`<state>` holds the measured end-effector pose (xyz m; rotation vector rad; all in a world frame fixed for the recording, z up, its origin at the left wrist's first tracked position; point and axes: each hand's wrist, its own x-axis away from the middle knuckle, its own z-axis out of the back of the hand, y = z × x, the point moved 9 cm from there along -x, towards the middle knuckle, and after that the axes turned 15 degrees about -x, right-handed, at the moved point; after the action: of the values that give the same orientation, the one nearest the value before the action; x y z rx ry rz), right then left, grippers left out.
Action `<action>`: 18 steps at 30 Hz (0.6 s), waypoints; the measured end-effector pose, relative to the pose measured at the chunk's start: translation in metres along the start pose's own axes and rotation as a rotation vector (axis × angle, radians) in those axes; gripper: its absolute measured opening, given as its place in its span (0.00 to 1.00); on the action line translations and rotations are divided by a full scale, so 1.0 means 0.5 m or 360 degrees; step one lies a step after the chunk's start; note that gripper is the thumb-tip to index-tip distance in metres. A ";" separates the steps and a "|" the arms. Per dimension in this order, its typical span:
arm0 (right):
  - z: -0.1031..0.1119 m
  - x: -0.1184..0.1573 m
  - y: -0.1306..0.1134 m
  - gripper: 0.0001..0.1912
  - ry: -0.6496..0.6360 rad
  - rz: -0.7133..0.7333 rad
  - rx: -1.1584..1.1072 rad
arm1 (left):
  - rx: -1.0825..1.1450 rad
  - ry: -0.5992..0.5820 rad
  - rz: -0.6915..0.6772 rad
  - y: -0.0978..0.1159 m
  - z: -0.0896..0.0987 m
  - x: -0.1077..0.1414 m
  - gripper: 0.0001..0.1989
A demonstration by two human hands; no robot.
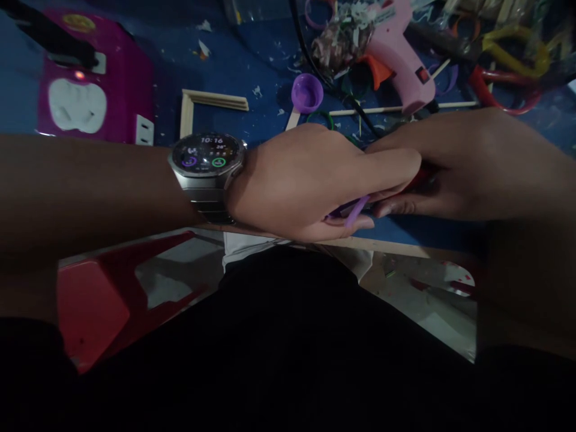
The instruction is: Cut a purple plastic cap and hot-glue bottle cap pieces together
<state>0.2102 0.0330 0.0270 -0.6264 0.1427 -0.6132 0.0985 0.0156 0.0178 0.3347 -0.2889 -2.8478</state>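
Near the table's front edge, my left hand (306, 180), with a watch (207, 157) on its wrist, is closed around a purple piece with a thin purple strip (357, 210) sticking out. My right hand (468, 168) meets it from the right, its fingers curled around a red object (420, 179). Only a bit of that red object shows, so its kind is hidden. The fingertips of both hands are close together. Just beyond my left hand lie a round purple cap (307, 94) and a flat wooden stick (293, 119).
A pink glue gun (398, 66) with an orange trigger lies at the back, by a black cable (299, 30). Red-handled scissors (504, 107) lie at right. A purple power socket block (128, 78) and glued wooden sticks (216, 100) occupy the left. A red stool (92, 306) stands below.
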 end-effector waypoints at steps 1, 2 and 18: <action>-0.001 0.001 0.001 0.28 -0.0001 0.0011 0.0024 | -0.0023 -0.0009 -0.0013 0.001 -0.001 0.000 0.21; -0.001 0.002 0.003 0.29 0.0004 0.0013 0.0052 | -0.0044 -0.0046 -0.0016 0.002 -0.006 -0.001 0.20; -0.005 0.005 0.015 0.27 -0.0006 -0.0057 0.0114 | -0.0024 -0.0040 -0.0113 0.011 -0.011 0.003 0.12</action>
<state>0.2155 0.0351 0.0205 -0.5618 0.1059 -0.6492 0.0997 0.0089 0.0137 0.3128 -0.2652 -2.9243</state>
